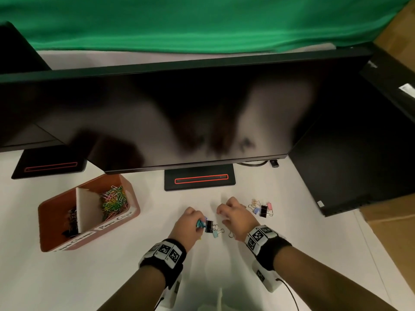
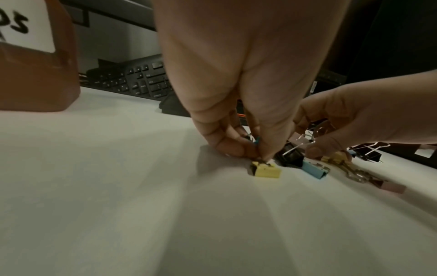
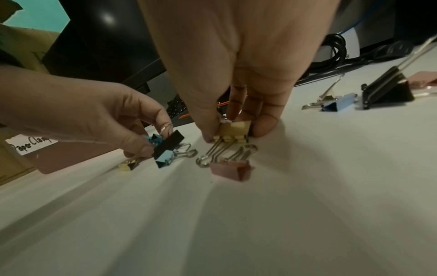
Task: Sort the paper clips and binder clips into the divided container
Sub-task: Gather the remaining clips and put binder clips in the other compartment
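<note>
A red-brown divided container [image 1: 132, 196] stands at the left, with coloured paper clips [image 1: 114, 198] in its right compartment and dark binder clips [image 1: 72, 218] in its left. My left hand [image 1: 198, 222] pinches a teal binder clip [image 3: 152, 139] just above the table. A black clip [image 3: 169, 142], a light blue clip [image 3: 165, 158] and a small yellow clip [image 2: 266, 170] lie at its fingertips. My right hand [image 3: 236, 133] pinches a yellow binder clip [image 3: 232, 128] that rests on the table. A pink clip [image 3: 231, 170] lies just in front of it.
Several more binder clips [image 1: 261, 208] lie in a cluster right of my right hand. A large monitor [image 1: 179, 113] overhangs the table, its stand base [image 1: 199, 177] just beyond my hands. A keyboard [image 2: 141, 82] sits under it. A cardboard box [image 1: 393, 232] borders the right.
</note>
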The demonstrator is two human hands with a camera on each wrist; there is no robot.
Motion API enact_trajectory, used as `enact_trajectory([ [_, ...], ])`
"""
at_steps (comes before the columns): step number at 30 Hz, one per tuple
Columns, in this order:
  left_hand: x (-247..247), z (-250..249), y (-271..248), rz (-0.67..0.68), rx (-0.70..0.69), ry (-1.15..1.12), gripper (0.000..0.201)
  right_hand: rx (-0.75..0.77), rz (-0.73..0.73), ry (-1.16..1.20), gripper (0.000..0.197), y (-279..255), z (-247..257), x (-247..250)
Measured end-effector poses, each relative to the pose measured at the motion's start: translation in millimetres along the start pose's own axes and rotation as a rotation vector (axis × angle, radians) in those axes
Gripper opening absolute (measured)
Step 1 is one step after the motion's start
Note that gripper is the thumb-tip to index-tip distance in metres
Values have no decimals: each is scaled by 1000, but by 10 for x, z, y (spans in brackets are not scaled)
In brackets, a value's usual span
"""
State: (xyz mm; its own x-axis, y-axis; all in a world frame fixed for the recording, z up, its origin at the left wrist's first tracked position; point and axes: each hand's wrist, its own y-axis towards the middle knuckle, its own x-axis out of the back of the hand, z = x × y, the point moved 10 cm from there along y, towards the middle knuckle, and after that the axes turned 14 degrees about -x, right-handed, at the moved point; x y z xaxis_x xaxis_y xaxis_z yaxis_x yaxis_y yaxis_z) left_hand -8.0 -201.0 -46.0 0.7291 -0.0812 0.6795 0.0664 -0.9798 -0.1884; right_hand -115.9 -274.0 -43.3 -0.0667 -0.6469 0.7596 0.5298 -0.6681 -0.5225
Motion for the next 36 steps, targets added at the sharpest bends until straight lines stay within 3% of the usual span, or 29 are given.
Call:
enact_trajectory([
  [5, 118, 148, -48, -71, 46, -13, 19, 28, 19, 35, 31, 31, 11, -15],
  [10, 243, 255, -224, -110, 90, -163, 31, 75, -3, 139, 28, -15, 83, 32],
  [15, 644, 258, -504, -204, 96, -275, 21, 196, -67, 225, 21, -149, 441, 205],
  [21, 1475, 354, -985, -402, 99, -353, 20, 384, -59, 305, 21, -286, 1427, 369],
  [25, 2155, 787, -1503, -567, 201, -368, 21, 562, -16, 338, 18, -353, 2529, 305],
  [28, 2576, 1172, -1835, -657, 295, -233, 23, 634, 38, 354, 18, -368, 3333, 145],
  [32, 2737, 1515, -1960, -581, 336, -255, 32, 544, 93, 348, 29, -197, 3980, -231],
  [36, 2739, 1582, -1908, -422, 336, -248, 56, 439, 135, 323, 43, -47, 4062, -487],
])
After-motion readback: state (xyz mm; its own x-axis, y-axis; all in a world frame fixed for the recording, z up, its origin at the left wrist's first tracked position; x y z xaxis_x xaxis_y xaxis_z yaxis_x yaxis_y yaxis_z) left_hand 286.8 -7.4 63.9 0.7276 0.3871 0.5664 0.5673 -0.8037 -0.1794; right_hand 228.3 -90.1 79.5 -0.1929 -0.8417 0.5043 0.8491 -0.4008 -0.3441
